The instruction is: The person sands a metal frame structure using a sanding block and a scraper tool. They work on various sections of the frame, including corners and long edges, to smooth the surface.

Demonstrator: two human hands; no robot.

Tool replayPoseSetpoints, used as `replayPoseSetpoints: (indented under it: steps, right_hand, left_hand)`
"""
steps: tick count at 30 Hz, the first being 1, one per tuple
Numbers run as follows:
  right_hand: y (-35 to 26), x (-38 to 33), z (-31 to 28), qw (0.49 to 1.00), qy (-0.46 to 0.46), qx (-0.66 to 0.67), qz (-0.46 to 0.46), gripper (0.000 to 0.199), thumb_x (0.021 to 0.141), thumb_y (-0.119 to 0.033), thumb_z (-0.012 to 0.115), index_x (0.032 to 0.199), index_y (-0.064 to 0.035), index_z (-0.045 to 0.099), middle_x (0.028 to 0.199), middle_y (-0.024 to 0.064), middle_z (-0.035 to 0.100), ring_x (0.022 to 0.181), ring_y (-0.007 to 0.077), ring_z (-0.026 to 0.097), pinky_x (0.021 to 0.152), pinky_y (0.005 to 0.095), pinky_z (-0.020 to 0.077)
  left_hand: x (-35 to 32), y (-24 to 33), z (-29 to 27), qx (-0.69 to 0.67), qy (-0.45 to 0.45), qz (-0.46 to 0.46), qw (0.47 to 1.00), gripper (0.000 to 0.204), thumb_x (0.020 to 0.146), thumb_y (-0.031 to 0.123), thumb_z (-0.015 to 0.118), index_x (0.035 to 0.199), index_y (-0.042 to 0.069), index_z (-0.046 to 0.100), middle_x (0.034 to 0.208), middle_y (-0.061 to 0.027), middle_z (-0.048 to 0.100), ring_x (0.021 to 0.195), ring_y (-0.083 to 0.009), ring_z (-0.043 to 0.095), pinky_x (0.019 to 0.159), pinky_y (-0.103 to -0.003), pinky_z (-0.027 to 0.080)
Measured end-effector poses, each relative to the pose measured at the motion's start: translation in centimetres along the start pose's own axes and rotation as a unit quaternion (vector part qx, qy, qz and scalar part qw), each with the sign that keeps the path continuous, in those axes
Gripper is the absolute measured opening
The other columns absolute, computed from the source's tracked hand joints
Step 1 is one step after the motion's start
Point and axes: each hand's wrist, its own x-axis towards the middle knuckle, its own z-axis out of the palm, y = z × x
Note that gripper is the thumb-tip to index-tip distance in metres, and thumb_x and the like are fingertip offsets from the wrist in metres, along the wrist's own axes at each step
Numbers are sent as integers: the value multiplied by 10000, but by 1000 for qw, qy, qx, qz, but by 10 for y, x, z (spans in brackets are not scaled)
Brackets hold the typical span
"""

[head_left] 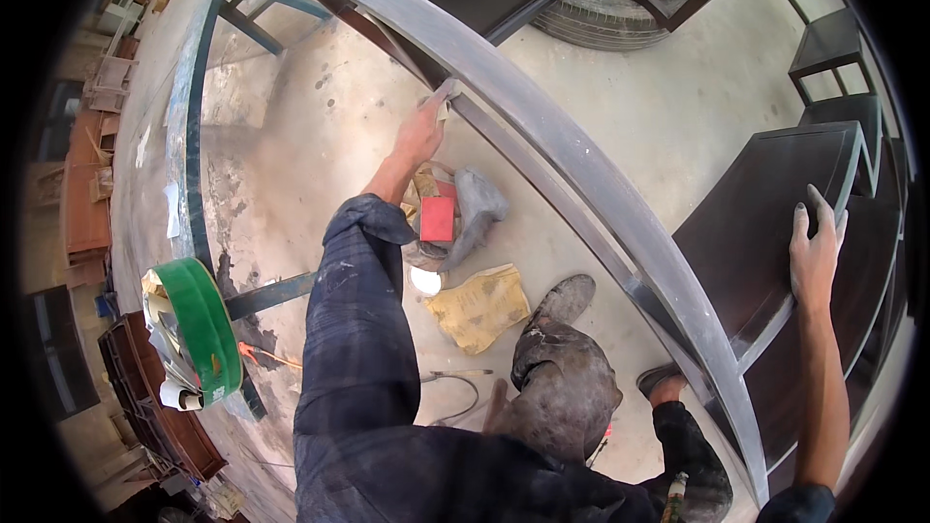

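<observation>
Left hand point(419, 134), fingers closed on a small pale sanding scrap point(447, 94), presses it against the edge of the grey metal frame bar point(542, 126) at 12 o'clock; right hand point(816, 244), fingers spread flat and holding nothing, rests on the dark smooth panel point(756, 223) at 3 o'clock. Bare dusty concrete floor point(320, 136) lies open toward 10 o'clock. Near centre: crumpled grey rag point(477, 208), red block point(437, 219), creased yellow sandpaper sheet point(480, 307); green band roll point(205, 329) at 8 o'clock.
</observation>
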Motion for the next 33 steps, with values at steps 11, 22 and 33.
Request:
replayPoseSetpoints:
  steps: [11,22,33]
  right_hand:
    - [0,0,1,999,22,-12,-21,415,1035,-235,538,1397,-33,564,1410,157,590,1427,398,389,1240,454,214]
    - [-2,-4,-2,1000,7,-7,4,426,1032,-251,537,1404,-46,564,1429,161,577,1478,438,300,1240,483,210]
    - [-9,-3,-4,1000,12,14,-1,425,1034,-254,532,1406,-51,564,1423,157,582,1476,422,306,1224,478,241]
  left_hand:
    - [1,-26,8,8,-7,63,998,713,835,-55,455,1535,67,393,1422,-268,535,1318,-436,494,1137,-469,384]
    - [-32,-5,41,11,13,152,988,731,835,-65,438,1549,86,391,1443,-244,533,1305,-450,497,1124,-470,404]
    - [-23,-18,17,7,11,52,999,709,828,-42,429,1528,66,406,1443,-254,527,1299,-465,491,1124,-470,399]
